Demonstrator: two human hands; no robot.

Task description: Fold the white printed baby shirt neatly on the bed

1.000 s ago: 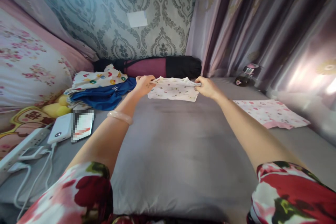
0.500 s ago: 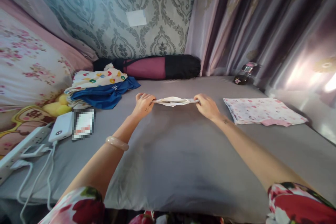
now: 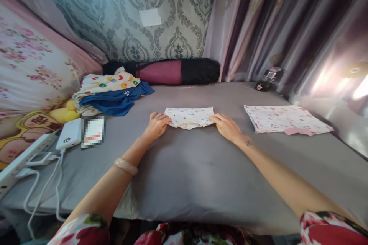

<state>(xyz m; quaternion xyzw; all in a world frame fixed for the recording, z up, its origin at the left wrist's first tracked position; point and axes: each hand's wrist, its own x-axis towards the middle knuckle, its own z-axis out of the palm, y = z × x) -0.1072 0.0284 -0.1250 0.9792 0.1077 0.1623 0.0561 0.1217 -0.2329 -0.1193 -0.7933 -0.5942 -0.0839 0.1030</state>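
Observation:
A white garment with small dark prints lies folded into a flat rectangle on the grey bed sheet. Its curved neckline edge faces me. My left hand pinches its near left corner, the fingers closed on the cloth. At the near right corner my right hand grips the cloth between thumb and fingers. Off to the right is a folded stack of white clothes with pink prints, apart from my hands.
Rumpled clothes, a blue garment among them, are piled at the back left. Behind lies a maroon and black rolled bag. A power bank, cables and a power strip sit at left. A dark bottle stands by the curtain.
The white garment was held edge-on between my hands; now it is laid flat on the bed with its printed face showing. Both hands have come down slightly with it.

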